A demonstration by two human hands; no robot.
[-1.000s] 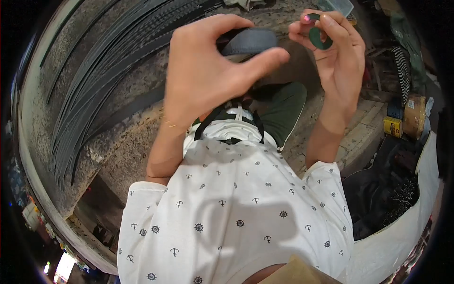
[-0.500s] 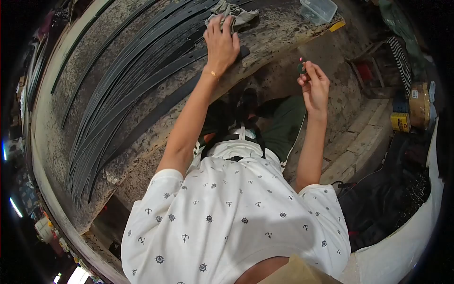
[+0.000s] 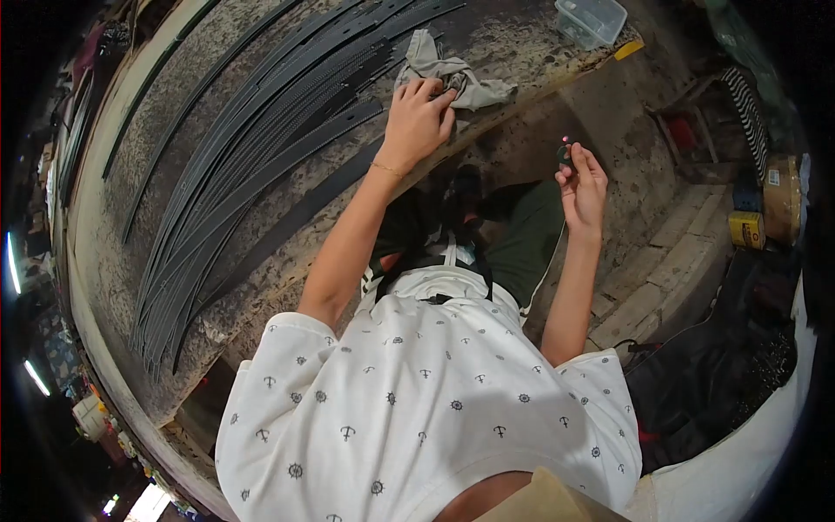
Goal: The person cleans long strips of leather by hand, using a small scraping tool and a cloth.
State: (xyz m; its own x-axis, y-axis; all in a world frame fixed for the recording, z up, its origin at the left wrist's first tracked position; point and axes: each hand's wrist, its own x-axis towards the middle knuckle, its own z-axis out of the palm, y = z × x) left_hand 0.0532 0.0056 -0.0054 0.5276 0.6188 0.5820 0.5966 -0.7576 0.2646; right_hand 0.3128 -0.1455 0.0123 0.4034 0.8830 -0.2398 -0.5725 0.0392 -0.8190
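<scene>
My left hand is over a crumpled grey rag on the worn bench, its fingers curled onto the cloth's near side. Right beside it lie the ends of several long dark strips, flat and close together, some with holes or a textured surface. My right hand is raised off the bench's front edge, fingertips pinched on a small dark green object with a bright pink spot at its top. What kind of object it is cannot be made out.
A clear plastic container stands at the bench's far right, near a yellow patch on the edge. To the right are a yellow box, a roll of brown tape, a red-seated stool and a black bag.
My left hand and the rag have shifted right and nearer to me, off the strip ends, and the rag lies more spread out. My right hand keeps its pinch, slightly lower in view.
</scene>
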